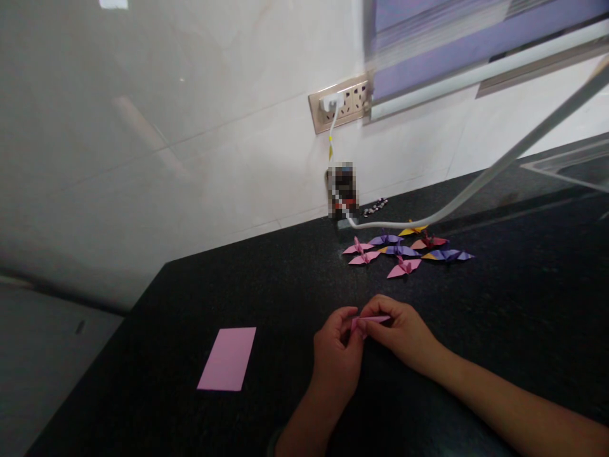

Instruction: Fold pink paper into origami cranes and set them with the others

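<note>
A small folded piece of pink paper (379,318) is pinched between my two hands above the dark countertop. My left hand (337,352) has its thumb and fingers closed on the paper's left end. From the right, my right hand (404,330) grips the same piece between thumb and forefinger, and a pointed tip shows past the thumb. The fingers cover much of the fold. Beyond my hands sit several folded paper cranes (404,267) in pink, purple, red and yellow. To the left lies a flat pink sheet of paper (228,360).
The black countertop (166,298) meets a pale tiled wall. A white cable (404,225) runs from a wall socket (349,100) across the back and up to the right. A blurred-out device (342,187) leans on the wall beside a beaded strand (375,207).
</note>
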### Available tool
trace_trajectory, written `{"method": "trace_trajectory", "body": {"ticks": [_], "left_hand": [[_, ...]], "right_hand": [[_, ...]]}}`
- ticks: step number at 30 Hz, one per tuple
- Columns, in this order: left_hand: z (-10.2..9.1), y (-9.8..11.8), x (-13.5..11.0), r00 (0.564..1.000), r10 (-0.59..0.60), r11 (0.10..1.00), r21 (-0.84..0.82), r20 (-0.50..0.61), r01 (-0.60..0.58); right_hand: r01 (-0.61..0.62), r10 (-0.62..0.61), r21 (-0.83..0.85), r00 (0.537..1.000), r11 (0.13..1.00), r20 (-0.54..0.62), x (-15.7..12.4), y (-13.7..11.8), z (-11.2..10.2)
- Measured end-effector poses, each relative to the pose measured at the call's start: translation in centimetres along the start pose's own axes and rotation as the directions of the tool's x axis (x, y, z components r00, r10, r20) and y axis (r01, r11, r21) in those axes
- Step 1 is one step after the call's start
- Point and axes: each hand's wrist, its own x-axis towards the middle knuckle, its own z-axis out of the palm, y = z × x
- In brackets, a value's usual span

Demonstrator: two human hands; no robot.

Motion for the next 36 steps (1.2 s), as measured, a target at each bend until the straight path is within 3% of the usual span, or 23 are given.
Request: {"method": "trace_trajectory", "body": {"ticks": [7, 18, 30, 36], "left_hand": [[-0.1, 0.8, 0.1, 0.998, -0.054, 0.995, -0.076, 0.031, 0.056], [-0.5, 1.9, 0.4, 0.966, -0.252, 0.936, -0.239, 0.061, 0.259], [-0.6, 1.8, 0.4, 0.964, -0.263, 0.929, -0.256, 0.049, 0.266], [-0.3, 1.5, 0.4, 0.973, -0.227, 0.920, -0.322, 0.029, 0.225]], "right_hand": [[0.047, -0.048, -0.102, 0.999, 0.994, -0.006, 0.0, 0.2, 0.0], [-0.052, 0.050, -0.051, 0.998, 0.997, -0.046, 0.3, 0.3, -0.6], [-0.116, 0.119, 0.147, 0.993, 0.982, -0.010, 0.6, 0.4, -1.0], [-0.166, 0.150, 0.236, 0.985, 0.957, 0.087, 0.4, 0.1, -0.2]]}}
